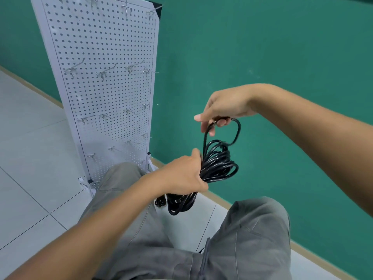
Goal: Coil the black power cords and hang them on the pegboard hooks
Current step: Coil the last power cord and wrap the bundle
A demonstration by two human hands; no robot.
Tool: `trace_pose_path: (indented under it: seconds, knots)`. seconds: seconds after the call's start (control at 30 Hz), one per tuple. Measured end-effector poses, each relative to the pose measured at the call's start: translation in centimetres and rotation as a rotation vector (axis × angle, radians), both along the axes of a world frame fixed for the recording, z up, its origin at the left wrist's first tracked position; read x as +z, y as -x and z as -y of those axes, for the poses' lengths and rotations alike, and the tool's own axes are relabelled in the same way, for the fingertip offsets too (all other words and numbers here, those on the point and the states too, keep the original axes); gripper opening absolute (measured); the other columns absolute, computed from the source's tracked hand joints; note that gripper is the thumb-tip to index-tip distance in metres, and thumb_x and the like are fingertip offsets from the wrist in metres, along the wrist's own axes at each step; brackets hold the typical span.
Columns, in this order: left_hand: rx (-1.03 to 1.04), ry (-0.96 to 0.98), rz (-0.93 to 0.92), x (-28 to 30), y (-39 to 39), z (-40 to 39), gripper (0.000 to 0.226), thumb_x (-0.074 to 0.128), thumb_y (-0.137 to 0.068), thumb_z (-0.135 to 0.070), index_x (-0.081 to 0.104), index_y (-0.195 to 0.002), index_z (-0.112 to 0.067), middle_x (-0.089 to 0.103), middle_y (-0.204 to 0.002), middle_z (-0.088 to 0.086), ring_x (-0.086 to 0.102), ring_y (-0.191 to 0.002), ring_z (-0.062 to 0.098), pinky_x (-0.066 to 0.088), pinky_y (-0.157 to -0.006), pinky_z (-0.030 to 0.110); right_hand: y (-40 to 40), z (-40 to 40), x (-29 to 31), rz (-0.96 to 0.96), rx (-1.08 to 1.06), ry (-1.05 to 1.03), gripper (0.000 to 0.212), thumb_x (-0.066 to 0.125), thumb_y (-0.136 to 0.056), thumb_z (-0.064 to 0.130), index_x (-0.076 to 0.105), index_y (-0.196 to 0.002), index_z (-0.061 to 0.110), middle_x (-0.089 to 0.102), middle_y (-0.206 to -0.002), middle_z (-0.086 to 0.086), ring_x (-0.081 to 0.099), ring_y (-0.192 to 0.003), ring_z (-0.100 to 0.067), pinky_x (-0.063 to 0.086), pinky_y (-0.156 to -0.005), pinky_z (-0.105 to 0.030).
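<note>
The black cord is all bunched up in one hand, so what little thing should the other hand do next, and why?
Probably wind the loose end around the bundle. The left hand already grips the coiled black cord, while the right hand pinches a last free loop above it. Wrapping that loop round should keep the coil together before it goes on a hook of the pegboard.

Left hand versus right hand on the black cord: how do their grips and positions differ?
The left hand is lower and wraps its fingers round the whole bundle of the coiled black cord; the right hand is higher and pinches one loose loop at its top. The left hand is nearer the pegboard; the right is in front of the green wall. Both hold the same cord.
</note>
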State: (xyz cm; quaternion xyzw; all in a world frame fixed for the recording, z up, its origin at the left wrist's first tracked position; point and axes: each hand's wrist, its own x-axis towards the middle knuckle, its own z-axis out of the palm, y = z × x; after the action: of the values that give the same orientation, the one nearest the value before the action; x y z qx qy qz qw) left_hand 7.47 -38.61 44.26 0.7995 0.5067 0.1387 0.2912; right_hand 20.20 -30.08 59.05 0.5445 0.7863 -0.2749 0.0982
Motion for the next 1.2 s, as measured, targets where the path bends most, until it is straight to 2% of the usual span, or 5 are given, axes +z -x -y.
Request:
trace_pose_path:
  seconds: [0.37, 0.5, 0.63, 0.9, 1.2]
  knots:
    - [-0.082, 0.295, 0.306, -1.7, 0.5, -2.4, 0.023, 0.081, -0.077, -0.012, 0.059, -0.07, -0.013, 0.054, -0.063, -0.009, 0.046, -0.062, 0.012, 0.04, -0.059, 0.025, 3.0, 3.9, 0.0, 0.02, 0.173, -0.009, 0.037, 0.063, -0.1, 0.03, 0.075, -0.089, -0.003, 0.077, -0.078, -0.007, 0.043, -0.051, -0.01, 0.038, -0.057, -0.024]
    - [0.058, 0.408, 0.512, -2.3, 0.3, -2.6, 0.022, 0.07, -0.085, -0.011, 0.065, -0.102, 0.003, 0.08, -0.089, 0.005, 0.072, -0.092, 0.011, 0.052, -0.089, 0.033, 2.0, 4.6, -0.7, -0.014, 0.196, -0.029, 0.018, 0.068, -0.096, 0.013, 0.076, -0.093, -0.003, 0.075, -0.076, -0.003, 0.048, -0.053, -0.006, 0.045, -0.059, -0.02]
    - [0.229, 0.448, 0.718, -2.8, 0.4, -2.5, 0.03, 0.075, -0.08, -0.016, 0.067, -0.104, -0.001, 0.078, -0.099, 0.006, 0.073, -0.104, 0.028, 0.05, -0.087, 0.033, 0.3, 4.9, -1.5, -0.081, 0.154, -0.062, 0.012, 0.068, -0.096, 0.012, 0.079, -0.098, 0.008, 0.077, -0.079, -0.003, 0.054, -0.065, -0.009, 0.049, -0.066, -0.022]
    - [0.358, 0.435, 1.095, -2.1, 0.8, -1.2, 0.006, 0.07, -0.09, -0.008, 0.072, -0.096, -0.007, 0.075, -0.085, 0.006, 0.058, -0.059, 0.018, 0.048, -0.055, 0.027, -3.9, 5.9, -3.7, -0.492, -0.059, -0.028, 0.008, 0.068, -0.096, 0.008, 0.072, -0.09, 0.004, 0.075, -0.083, -0.015, 0.042, -0.054, -0.011, 0.037, -0.053, -0.017]
    - [0.264, 0.59, 1.409, -2.3, 0.1, 2.3, 0.004, 0.076, -0.072, -0.016, 0.074, -0.071, -0.013, 0.043, -0.095, 0.016, 0.041, -0.046, 0.017, 0.039, -0.047, 0.026, -5.5, 7.9, -6.2, -0.515, -0.199, 0.073, 0.025, 0.073, -0.092, 0.022, 0.067, -0.087, -0.002, 0.071, -0.073, -0.014, 0.026, -0.049, -0.014, 0.024, -0.048, -0.021]
